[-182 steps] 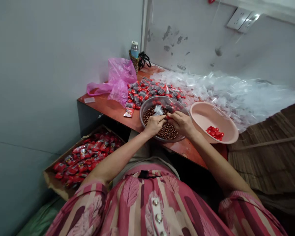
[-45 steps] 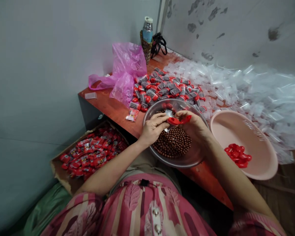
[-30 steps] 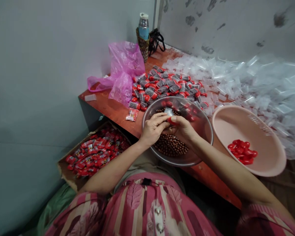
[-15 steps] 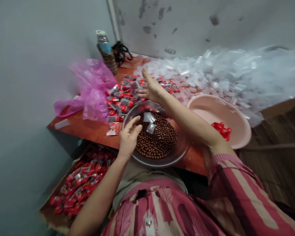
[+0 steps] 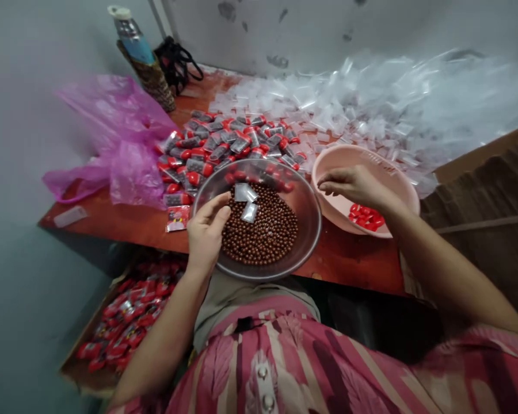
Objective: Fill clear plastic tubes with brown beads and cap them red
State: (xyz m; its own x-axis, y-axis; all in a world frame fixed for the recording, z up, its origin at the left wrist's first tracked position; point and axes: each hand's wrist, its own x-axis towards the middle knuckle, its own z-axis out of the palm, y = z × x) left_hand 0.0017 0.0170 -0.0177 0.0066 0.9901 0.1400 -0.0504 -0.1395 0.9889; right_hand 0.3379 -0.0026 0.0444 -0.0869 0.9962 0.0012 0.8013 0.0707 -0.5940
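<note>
A clear bowl (image 5: 304,261) stands at the table's near edge, with many round brown balls (image 5: 263,236) inside. On the balls lie a few small clear packets (image 5: 250,213). My left hand (image 5: 205,233) is at the bowl's left rim, thumb and fingers apart beside the packets; I see nothing held. Over the left part of the pink basin (image 5: 403,201) hovers my right hand (image 5: 356,185), fingers stretched leftward and slightly bent, with nothing visible in them. Small red plastic pieces (image 5: 366,217) lie in the basin, below that hand.
Behind the bowl, filled clear containers with red ends (image 5: 220,146) form a pile. Empty clear containers (image 5: 349,103) heap up at the back right. A pink plastic bag (image 5: 133,155), red packet (image 5: 178,218) and flask (image 5: 140,52) stand left. Below is a box of red packets (image 5: 129,310).
My right hand has swung from above the pile of filled containers to the right, over the pink basin. My left hand stays by the bowl's left rim. The view has shifted rightward.
</note>
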